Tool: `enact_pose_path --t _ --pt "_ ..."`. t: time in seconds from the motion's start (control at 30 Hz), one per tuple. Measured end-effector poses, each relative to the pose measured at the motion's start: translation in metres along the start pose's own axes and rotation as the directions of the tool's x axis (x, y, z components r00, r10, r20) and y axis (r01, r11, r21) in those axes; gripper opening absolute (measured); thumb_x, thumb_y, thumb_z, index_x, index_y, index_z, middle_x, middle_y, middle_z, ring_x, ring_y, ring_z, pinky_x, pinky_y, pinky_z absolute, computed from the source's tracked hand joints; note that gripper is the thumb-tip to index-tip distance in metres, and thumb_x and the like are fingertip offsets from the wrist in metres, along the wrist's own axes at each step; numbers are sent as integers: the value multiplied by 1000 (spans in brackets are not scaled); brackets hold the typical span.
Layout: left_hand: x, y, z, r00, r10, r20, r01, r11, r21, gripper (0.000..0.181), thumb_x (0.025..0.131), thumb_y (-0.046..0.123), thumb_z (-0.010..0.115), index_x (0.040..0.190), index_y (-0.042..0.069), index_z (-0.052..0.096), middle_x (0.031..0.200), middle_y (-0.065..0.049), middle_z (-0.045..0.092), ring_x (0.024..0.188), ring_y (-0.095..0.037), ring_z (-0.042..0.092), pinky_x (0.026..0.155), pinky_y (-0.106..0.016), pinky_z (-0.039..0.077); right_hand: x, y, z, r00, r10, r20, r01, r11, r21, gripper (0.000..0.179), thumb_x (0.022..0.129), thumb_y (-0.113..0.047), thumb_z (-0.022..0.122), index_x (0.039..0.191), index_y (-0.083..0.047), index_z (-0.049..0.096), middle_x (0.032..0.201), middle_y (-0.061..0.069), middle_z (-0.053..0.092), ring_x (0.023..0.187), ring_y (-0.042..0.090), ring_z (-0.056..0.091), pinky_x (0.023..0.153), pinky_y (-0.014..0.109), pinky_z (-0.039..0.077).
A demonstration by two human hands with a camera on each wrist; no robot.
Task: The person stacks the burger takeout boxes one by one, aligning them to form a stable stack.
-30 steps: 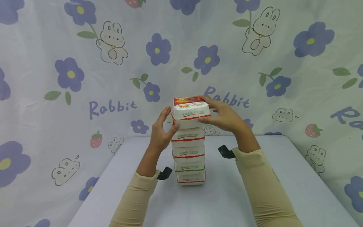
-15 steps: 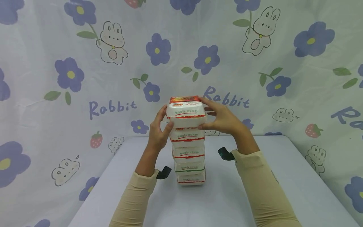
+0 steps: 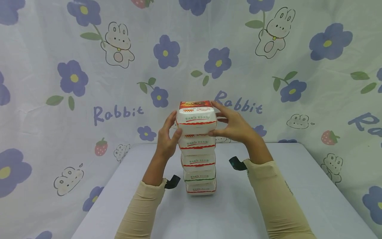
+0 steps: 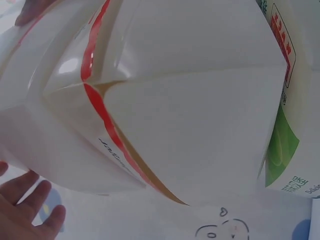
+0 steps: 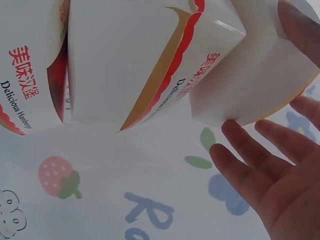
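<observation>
A column of white hamburger boxes with red trim (image 3: 198,161) stands on the table. The topmost hamburger box (image 3: 197,121), its lid printed red, rests on the column, slightly left of the lowest boxes. At its left side is my left hand (image 3: 167,137), thumb by the lower front corner. My right hand (image 3: 234,126) spans the right side, thumb at the front lower corner. In the right wrist view, loosely extended fingers (image 5: 245,145) lie against or very near the top box (image 5: 245,75). Spread fingers (image 4: 37,200) show beside the top box in the left wrist view.
A white table (image 3: 238,205) extends around the column. Behind it hangs a curtain (image 3: 191,76) printed with flowers and rabbits. One box in the column carries green trim (image 3: 200,178). Dark wrist-worn pieces (image 3: 237,163) project from both sleeves near the column.
Both hands shifted the top box left, and its tilt levelled out over the column. In the last half second it turned slightly and edged right; the boxes underneath have stayed put.
</observation>
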State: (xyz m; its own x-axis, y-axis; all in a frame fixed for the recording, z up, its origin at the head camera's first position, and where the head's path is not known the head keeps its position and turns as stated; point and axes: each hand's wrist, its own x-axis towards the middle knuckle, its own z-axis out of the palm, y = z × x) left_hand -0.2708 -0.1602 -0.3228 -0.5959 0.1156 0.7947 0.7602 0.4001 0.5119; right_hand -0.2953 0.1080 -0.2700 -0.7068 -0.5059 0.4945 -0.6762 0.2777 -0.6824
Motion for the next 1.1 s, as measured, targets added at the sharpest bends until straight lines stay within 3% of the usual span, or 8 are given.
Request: enact_pose_path --t 0.23,0.4,0.63,0.97,1.1 --pt "-2 -1 1 1000 8 12 -7 1000 -30 81 91 63 47 151 11 33 145 -4 47 132 -26 43 97 -62 40 -1 3 2 1000 -20 -4 20 1000 0 105 69 -29 90 153 -34 28 153 -9 34 127 23 48 102 43 43" --pt "-4 -4 1 1000 28 5 -28 998 -48 80 91 62 48 151 11 34 144 -10 48 131 -31 44 101 -63 35 -2 -1 3 1000 -3 -6 3 1000 19 105 69 -17 90 154 -25 29 156 -2 29 130 28 46 103 49 41" --pt "-4 39 -2 999 47 -1 -47 997 -62 77 96 49 49 144 -9 34 138 -28 48 127 -44 45 103 -65 30 -7 -2 6 1000 -21 -17 21 1000 -7 104 70 -26 90 154 -32 28 153 -9 33 129 24 46 102 47 43" --pt "-4 34 -2 999 51 12 -50 996 -71 70 95 36 50 144 -11 33 139 -29 46 127 -47 43 101 -67 31 -7 7 8 999 -39 -22 38 999 -25 104 69 -31 89 153 -34 28 152 -12 34 129 22 47 101 46 44" --pt "-4 33 -2 999 53 12 -51 995 -80 73 96 39 50 144 -12 32 139 -29 47 127 -46 44 101 -68 30 -7 6 8 999 -35 -14 35 999 -16 104 69 -31 89 153 -34 28 152 -12 34 129 21 46 101 47 43"
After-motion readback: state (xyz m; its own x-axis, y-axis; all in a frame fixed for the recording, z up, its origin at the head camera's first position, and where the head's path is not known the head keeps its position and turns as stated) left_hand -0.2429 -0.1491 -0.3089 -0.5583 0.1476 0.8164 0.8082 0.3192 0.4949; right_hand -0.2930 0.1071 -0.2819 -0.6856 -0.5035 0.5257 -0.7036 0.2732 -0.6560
